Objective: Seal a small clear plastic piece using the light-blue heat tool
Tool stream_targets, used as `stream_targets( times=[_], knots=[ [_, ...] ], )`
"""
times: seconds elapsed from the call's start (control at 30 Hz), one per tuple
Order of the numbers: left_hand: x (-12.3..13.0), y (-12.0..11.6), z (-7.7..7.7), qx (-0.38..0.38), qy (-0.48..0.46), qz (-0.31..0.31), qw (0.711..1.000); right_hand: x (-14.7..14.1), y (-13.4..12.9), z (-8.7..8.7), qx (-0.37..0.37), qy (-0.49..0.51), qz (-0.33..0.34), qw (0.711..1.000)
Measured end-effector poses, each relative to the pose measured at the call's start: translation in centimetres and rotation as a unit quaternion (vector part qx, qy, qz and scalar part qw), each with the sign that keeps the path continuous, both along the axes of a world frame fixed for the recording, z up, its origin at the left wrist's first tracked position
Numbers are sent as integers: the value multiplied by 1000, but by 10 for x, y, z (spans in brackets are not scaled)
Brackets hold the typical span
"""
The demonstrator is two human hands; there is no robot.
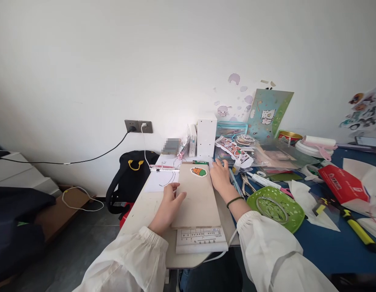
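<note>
On the desk before me, both my hands lie flat on a tan board [195, 196].
My left hand [169, 205], fingers loosely spread and holding nothing, should press its left edge; my right hand [220, 176], equally empty, steadies the far right edge. The board's long axis points away towards the wall, carrot sticker [199, 171] farthest.

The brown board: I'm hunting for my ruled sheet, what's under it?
A white ruled sheet sticks out from under the brown board at its near edge; the rest is covered.
</note>
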State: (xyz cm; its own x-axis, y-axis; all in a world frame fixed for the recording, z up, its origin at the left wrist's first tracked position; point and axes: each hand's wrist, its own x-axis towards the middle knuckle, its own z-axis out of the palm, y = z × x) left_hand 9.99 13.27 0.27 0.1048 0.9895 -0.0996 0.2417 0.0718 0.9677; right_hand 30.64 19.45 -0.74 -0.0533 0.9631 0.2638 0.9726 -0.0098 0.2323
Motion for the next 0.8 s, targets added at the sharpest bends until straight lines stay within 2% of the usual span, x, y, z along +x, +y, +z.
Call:
stream_targets(
  times=[0.3,0.57,0.8],
  knots=[
    [-2,2,-3,6,5,0,1000,3,-2,3,1,12,5,1000],
    [-3,5,-9,8,-10,-5,1000,20,-2,7,-2,50,-5,999],
    [-3,4,-9,10,-11,-7,1000,23,-2,5,-10,51,16,999]
  ],
)
